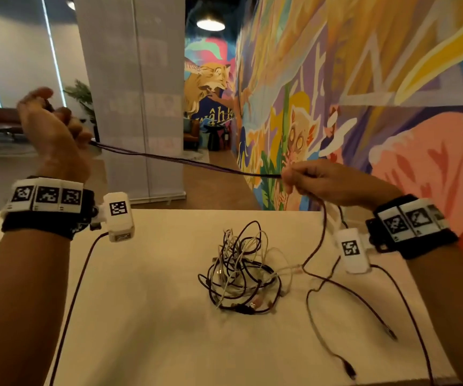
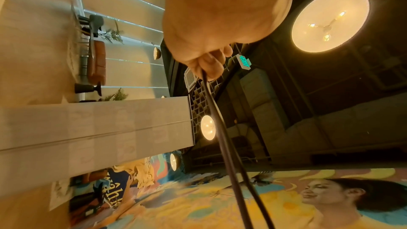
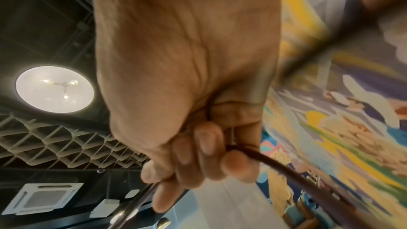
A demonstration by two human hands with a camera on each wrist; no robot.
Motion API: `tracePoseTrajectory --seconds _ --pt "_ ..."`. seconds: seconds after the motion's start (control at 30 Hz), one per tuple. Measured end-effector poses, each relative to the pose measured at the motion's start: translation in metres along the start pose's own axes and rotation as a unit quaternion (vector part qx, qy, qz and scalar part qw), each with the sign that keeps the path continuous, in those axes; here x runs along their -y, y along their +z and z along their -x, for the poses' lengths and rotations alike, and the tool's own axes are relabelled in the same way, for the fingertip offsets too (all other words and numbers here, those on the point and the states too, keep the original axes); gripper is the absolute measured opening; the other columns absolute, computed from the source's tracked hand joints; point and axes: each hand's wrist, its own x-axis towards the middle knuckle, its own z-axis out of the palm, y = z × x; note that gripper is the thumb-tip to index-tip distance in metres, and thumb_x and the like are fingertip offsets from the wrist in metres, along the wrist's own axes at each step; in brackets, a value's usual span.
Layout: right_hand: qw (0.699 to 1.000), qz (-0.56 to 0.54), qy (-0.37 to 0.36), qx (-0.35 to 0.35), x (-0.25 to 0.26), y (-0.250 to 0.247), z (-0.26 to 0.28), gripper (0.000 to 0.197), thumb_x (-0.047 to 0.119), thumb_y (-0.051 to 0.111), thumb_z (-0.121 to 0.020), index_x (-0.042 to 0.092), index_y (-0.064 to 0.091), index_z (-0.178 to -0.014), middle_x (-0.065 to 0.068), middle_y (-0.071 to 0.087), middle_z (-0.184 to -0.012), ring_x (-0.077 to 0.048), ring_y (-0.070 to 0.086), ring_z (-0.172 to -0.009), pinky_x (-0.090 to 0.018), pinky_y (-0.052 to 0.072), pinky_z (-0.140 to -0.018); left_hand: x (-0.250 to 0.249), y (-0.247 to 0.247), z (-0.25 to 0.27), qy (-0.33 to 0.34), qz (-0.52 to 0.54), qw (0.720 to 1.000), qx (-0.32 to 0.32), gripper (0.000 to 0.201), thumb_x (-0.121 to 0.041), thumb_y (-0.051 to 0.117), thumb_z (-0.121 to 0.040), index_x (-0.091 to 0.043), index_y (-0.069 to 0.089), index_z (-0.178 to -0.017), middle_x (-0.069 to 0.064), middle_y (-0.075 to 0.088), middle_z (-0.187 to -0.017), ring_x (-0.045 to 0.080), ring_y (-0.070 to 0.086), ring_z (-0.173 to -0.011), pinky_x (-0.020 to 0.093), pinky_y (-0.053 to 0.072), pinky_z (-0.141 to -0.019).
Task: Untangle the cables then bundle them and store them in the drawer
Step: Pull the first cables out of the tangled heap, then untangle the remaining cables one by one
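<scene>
A dark cable (image 1: 185,162) runs doubled and taut through the air between both hands, above the table's far edge. My left hand (image 1: 55,126) is raised at the upper left, fingers curled round one end of it; the left wrist view shows the two strands (image 2: 222,138) leaving my fingers (image 2: 209,65). My right hand (image 1: 305,176) pinches the other end at mid right, and in the right wrist view the curled fingers (image 3: 207,147) clamp the cable (image 3: 286,168). From there its tail (image 1: 319,240) drops onto the table. A tangle of black and white cables (image 1: 241,271) lies at the table's middle.
The pale table (image 1: 146,316) fills the lower view. Loose cable ends (image 1: 344,363) trail near its right front corner. A painted mural wall (image 1: 363,101) stands behind on the right, a grey pillar (image 1: 138,107) behind on the left. No drawer is in view.
</scene>
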Motion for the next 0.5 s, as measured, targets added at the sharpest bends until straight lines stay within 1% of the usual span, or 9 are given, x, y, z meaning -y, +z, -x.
tracePoseTrajectory --seconds 0.07,0.13,0.17,0.23,0.27,0.3,0.33,0.4,0.5 --pt "0.997 0.065 0.036 -0.036 -0.01 -0.021 0.002 0.037 0.045 0.046 -0.111 0.026 0.074 -0.1 0.014 0.059 -0.071 -0.009 0.054 -0.064 -0.031 0.041 -0.065 0.005 0.0 0.007 -0.029 0.003 0.999 0.031 0.015 -0.023 0.047 -0.107 -0.022 0.053 -0.093 -0.008 0.032 -0.06 0.011 0.025 -0.051 0.025 0.022 -0.045" --pt "0.981 0.13 0.082 -0.122 -0.022 -0.045 -0.005 0.032 0.035 0.047 -0.115 0.028 0.071 -0.095 0.0 0.066 -0.083 -0.023 0.056 -0.069 -0.036 0.041 -0.067 0.021 0.006 0.024 -0.063 -0.016 0.995 0.071 0.024 -0.021 0.042 -0.109 -0.024 0.049 -0.086 -0.007 0.033 -0.06 0.01 0.024 -0.049 0.025 0.021 -0.042" --pt "0.962 0.171 0.094 -0.188 -0.028 -0.058 -0.01 0.029 0.025 0.049 -0.114 0.028 0.068 -0.092 -0.009 0.067 -0.09 -0.027 0.056 -0.071 -0.037 0.044 -0.068 0.032 0.01 0.037 -0.079 -0.031 0.992 0.095 0.026 -0.021 0.041 -0.11 -0.024 0.05 -0.085 -0.008 0.036 -0.061 0.009 0.025 -0.049 0.024 0.021 -0.042" --pt "0.898 0.278 0.096 -0.328 -0.035 -0.082 -0.016 0.025 0.009 0.049 -0.108 0.025 0.068 -0.102 -0.023 0.062 -0.111 -0.041 0.06 -0.095 -0.048 0.051 -0.085 0.056 0.016 0.066 -0.115 -0.037 0.982 0.146 0.024 -0.021 0.039 -0.111 -0.023 0.053 -0.092 -0.009 0.041 -0.065 0.007 0.03 -0.05 0.023 0.023 -0.044" --pt "0.871 0.31 0.095 -0.369 -0.034 -0.091 -0.015 0.024 0.007 0.05 -0.107 0.019 0.07 -0.112 -0.028 0.055 -0.118 -0.048 0.056 -0.107 -0.055 0.05 -0.093 0.066 0.018 0.079 -0.134 -0.032 0.976 0.169 0.021 -0.02 0.038 -0.111 -0.022 0.053 -0.096 -0.009 0.043 -0.067 0.007 0.03 -0.052 0.022 0.024 -0.046" --pt "0.863 0.316 0.091 -0.382 -0.034 -0.097 -0.013 0.024 0.007 0.05 -0.106 0.014 0.069 -0.119 -0.03 0.05 -0.123 -0.051 0.052 -0.113 -0.058 0.047 -0.097 0.073 0.018 0.089 -0.153 -0.025 0.97 0.189 0.02 -0.019 0.038 -0.11 -0.021 0.053 -0.098 -0.008 0.044 -0.069 0.008 0.03 -0.053 0.022 0.023 -0.047" --pt "0.87 0.309 0.097 -0.372 -0.035 -0.103 -0.009 0.026 0.005 0.05 -0.106 0.013 0.068 -0.123 -0.029 0.047 -0.123 -0.05 0.051 -0.111 -0.056 0.047 -0.095 0.079 0.016 0.097 -0.172 -0.016 0.963 0.206 0.019 -0.019 0.038 -0.11 -0.021 0.053 -0.098 -0.007 0.044 -0.07 0.008 0.029 -0.053 0.023 0.024 -0.048" --pt "0.902 0.283 0.124 -0.302 -0.046 -0.108 0.004 0.033 -0.002 0.05 -0.101 0.022 0.07 -0.113 -0.022 0.051 -0.118 -0.04 0.055 -0.096 -0.046 0.048 -0.084 0.086 0.011 0.108 -0.207 0.005 0.951 0.228 0.02 -0.02 0.039 -0.109 -0.02 0.053 -0.095 -0.006 0.044 -0.071 0.008 0.028 -0.053 0.022 0.024 -0.048" --pt "0.94 0.265 0.204 -0.07 -0.064 -0.106 0.031 0.042 0.001 0.052 -0.103 0.035 0.074 -0.092 -0.006 0.072 -0.104 -0.029 0.064 -0.091 -0.044 0.055 -0.083 0.092 0.001 0.114 -0.249 0.032 0.938 0.239 0.023 -0.019 0.038 -0.109 -0.019 0.053 -0.091 -0.005 0.043 -0.072 0.008 0.027 -0.05 0.021 0.026 -0.045"
